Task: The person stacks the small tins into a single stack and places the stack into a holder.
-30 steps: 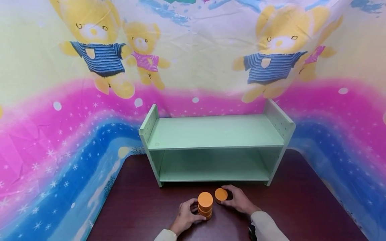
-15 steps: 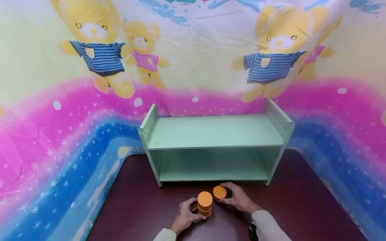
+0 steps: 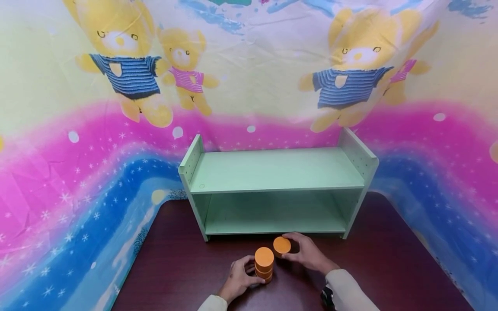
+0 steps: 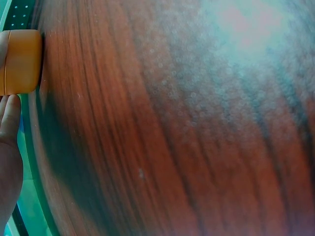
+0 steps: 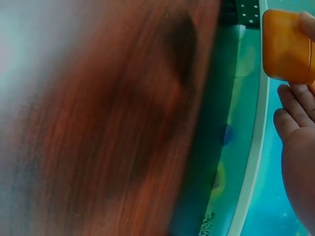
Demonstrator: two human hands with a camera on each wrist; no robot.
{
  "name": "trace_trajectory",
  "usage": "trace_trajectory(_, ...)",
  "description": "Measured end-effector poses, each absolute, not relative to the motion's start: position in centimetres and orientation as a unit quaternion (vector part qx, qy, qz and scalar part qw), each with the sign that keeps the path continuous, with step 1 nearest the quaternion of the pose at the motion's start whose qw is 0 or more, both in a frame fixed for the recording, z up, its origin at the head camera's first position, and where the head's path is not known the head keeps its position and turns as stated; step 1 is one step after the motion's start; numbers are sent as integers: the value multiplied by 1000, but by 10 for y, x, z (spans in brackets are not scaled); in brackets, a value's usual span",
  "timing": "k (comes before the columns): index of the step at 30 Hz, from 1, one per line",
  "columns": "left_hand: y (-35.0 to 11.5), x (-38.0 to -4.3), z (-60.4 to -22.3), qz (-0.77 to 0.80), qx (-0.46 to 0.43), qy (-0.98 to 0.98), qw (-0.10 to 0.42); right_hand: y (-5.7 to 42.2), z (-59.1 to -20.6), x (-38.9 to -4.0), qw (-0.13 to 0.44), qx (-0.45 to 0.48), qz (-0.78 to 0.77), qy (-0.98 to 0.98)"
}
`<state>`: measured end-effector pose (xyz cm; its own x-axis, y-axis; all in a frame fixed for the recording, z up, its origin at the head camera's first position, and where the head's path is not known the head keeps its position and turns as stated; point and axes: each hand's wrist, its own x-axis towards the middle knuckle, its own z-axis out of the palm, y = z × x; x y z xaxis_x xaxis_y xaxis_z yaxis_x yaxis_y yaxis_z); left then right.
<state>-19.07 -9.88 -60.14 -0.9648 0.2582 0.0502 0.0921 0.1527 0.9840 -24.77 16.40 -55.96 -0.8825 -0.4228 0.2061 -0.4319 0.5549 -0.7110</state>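
My left hand (image 3: 240, 277) grips an upright stack of orange round containers (image 3: 264, 258) on the dark table, thumb at the near side and fingers round the far left. In the left wrist view, part of an orange container (image 4: 23, 61) with a seam shows at the left edge beside my fingers. Just to the right and slightly farther back, my right hand (image 3: 310, 255) pinches a single orange round container (image 3: 282, 245) between thumb and fingers. That container (image 5: 285, 46) appears in the right wrist view above several curled fingers, with a shadow cast on the tabletop.
A pale green two-tier shelf (image 3: 278, 170) stands behind both hands, its lower front edge close to the right-hand container. The dark reddish wood table (image 3: 171, 259) spreads to either side. A printed bear curtain (image 3: 249, 77) hangs behind.
My right hand has moved slightly left and away toward the shelf, carrying its orange container. The left hand and the stack stay in place.
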Motion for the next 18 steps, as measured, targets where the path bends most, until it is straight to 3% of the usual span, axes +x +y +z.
trace_trajectory(18,-99,-191,-602,646,128,750,60,162,-535,-245,28,278,411,-868)
